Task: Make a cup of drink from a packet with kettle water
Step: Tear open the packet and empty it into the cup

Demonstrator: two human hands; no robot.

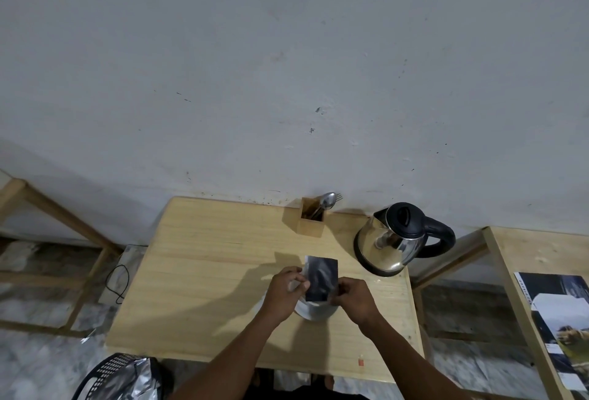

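Note:
A dark foil packet (321, 275) is held upright over a white cup (314, 311) on the wooden table (204, 272). My left hand (285, 291) pinches the packet's left edge and my right hand (352, 296) grips its lower right corner. Both hands hide most of the cup; only its lower rim shows. A steel kettle (393, 240) with a black lid and handle stands at the table's back right, apart from the hands.
A wooden holder (310, 219) with a spoon and fork stands at the back by the wall. A black basket with a foil bag (127, 379) sits at the lower left. Magazines (561, 320) lie on a second table to the right. A cable lies on the floor, left.

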